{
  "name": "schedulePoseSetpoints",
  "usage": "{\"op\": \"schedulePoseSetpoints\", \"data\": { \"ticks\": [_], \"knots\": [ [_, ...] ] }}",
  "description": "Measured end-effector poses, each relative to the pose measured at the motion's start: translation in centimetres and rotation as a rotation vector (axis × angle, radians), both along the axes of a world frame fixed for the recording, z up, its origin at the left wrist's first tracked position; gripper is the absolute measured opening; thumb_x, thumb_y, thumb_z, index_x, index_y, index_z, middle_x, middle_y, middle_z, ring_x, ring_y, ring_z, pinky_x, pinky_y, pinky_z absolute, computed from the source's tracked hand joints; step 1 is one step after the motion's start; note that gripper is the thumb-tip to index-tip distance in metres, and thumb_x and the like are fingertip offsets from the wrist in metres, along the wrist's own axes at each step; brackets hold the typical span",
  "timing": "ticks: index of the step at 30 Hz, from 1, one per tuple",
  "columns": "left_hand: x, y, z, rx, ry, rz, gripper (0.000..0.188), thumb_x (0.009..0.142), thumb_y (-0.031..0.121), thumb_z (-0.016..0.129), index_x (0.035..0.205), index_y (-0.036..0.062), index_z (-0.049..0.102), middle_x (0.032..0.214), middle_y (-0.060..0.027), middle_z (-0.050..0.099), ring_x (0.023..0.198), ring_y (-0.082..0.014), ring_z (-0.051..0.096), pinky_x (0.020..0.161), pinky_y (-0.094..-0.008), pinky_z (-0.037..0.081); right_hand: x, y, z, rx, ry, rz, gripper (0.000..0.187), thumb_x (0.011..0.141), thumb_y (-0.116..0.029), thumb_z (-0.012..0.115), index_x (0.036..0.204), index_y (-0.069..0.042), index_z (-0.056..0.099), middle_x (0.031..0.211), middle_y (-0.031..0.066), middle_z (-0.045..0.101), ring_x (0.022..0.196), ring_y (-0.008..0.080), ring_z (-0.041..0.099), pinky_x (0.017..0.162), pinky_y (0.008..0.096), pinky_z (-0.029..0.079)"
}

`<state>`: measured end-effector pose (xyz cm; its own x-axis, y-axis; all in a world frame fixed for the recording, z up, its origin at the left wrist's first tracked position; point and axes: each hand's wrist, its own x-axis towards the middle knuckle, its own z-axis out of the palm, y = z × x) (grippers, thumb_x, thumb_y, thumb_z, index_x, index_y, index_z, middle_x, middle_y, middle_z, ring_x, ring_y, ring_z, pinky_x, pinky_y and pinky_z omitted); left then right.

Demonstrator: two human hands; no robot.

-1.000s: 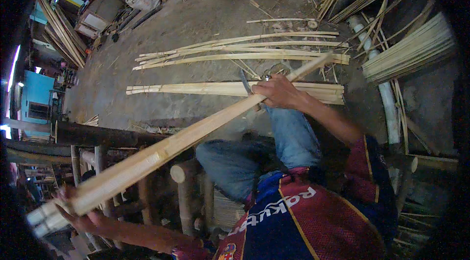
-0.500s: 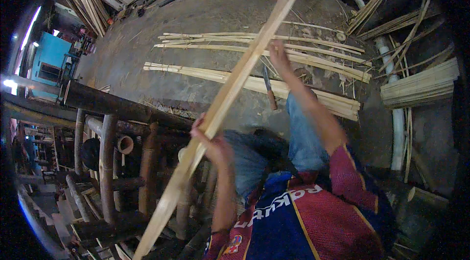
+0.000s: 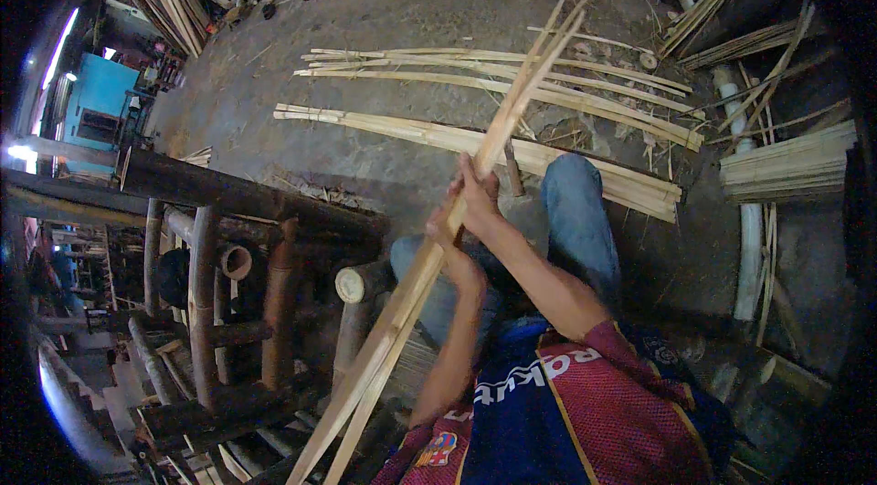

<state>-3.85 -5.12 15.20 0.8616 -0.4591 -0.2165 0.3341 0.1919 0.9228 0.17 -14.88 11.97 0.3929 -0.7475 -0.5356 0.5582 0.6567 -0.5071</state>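
Long pale bamboo strips [image 3: 408, 289] slant across my body from the lower left up over the floor. They lie together in the middle and fork apart at both ends. My left hand [image 3: 445, 222] is closed around them at about mid-length. Just beyond it, my right hand [image 3: 479, 193] also grips the strips, its fingers wrapped over them and close to the left. Behind the strips, near my knee, a knife [image 3: 515, 174] lies on the floor; its handle shows, while most of its blade is hidden.
Bundles of bamboo strips [image 3: 384, 125] lie across the floor ahead. Dark bamboo framework [image 3: 247, 197] stands at my left, with a cut pole end [image 3: 351, 285] close to my left leg. More bundled slats [image 3: 786, 165] and a pale pole [image 3: 748, 257] are at the right.
My right hand has come back from farther out and now grips beside my left. My left hand has moved up and right with the strips, whose near ends now spread apart.
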Motion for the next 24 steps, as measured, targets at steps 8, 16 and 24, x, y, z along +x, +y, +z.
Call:
{"op": "schedulePoseSetpoints", "data": {
  "ticks": [8, 16, 24],
  "knots": [
    [-1.2, 11.4, 19.8, 0.181, -0.608, -0.449, 0.103, 0.065, 0.037, 0.088, 0.142, -0.0071, 0.037, 0.143, -0.0202, 0.045, 0.127, -0.0323, 0.049, 0.109, -0.0462, 0.036, 4.1, -7.0, 7.5, -0.172, -0.113, -0.137, 0.031, 0.094, -0.035, 0.064, 0.086, -0.010, 0.047, 0.065, 0.0002, 0.047, 0.053, 0.0125, 0.049, 0.050, 0.0296, 0.047],
    [6.0, 17.9, 25.3, 1.480, -1.399, -0.401, 0.114, 0.059, 0.026, 0.089, 0.151, 0.0105, 0.024, 0.136, -0.0181, 0.054, 0.122, -0.0400, 0.052, 0.098, -0.0465, 0.046, 5.5, -14.3, 12.8, -0.255, -0.132, -0.152, 0.026, 0.098, -0.027, 0.056, 0.085, -0.008, 0.045, 0.069, 0.0016, 0.045, 0.050, 0.0135, 0.049, 0.045, 0.0316, 0.046],
    [11.7, 11.0, 21.3, 1.186, -1.278, -0.868, 0.099, 0.073, 0.032, 0.082, 0.153, 0.0207, 0.024, 0.144, -0.0224, 0.043, 0.132, -0.0416, 0.040, 0.106, -0.0461, 0.039, 2.8, -25.0, 17.7, -0.400, -0.238, -0.204, 0.023, 0.095, -0.022, 0.055, 0.083, -0.008, 0.043, 0.068, 0.0030, 0.045, 0.049, 0.0171, 0.046, 0.045, 0.0358, 0.043]
  ]
}}
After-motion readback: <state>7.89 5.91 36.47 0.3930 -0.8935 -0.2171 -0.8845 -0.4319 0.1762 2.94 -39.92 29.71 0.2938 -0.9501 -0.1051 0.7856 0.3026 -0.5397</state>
